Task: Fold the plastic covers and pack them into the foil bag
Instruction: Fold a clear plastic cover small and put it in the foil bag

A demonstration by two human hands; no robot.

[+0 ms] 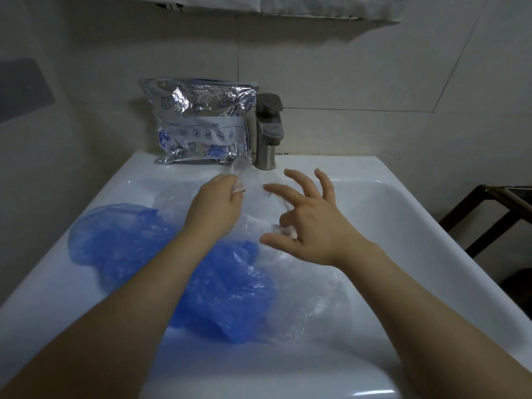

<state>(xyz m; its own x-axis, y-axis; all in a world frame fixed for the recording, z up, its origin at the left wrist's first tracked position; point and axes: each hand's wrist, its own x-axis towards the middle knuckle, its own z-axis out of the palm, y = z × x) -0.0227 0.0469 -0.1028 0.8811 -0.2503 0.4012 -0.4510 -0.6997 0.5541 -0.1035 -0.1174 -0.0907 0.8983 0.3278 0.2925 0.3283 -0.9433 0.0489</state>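
Note:
A silver foil bag [201, 123] with blue drawings leans against the wall behind the sink, left of the tap. A clear plastic cover [253, 180] is lifted over the basin. My left hand [216, 204] pinches its far edge near the tap. My right hand [308, 218] has its fingers spread, with thumb and a bent finger nipping the cover's near part. Blue plastic covers [138, 240] lie crumpled in the basin under my left forearm. More clear plastic [311, 309] lies to their right.
The white sink [403, 226] fills the view, its rim wide at left and back. A steel tap [267, 131] stands at the back centre. Tiled wall rises behind. A dark wooden frame [495, 220] stands to the right of the sink.

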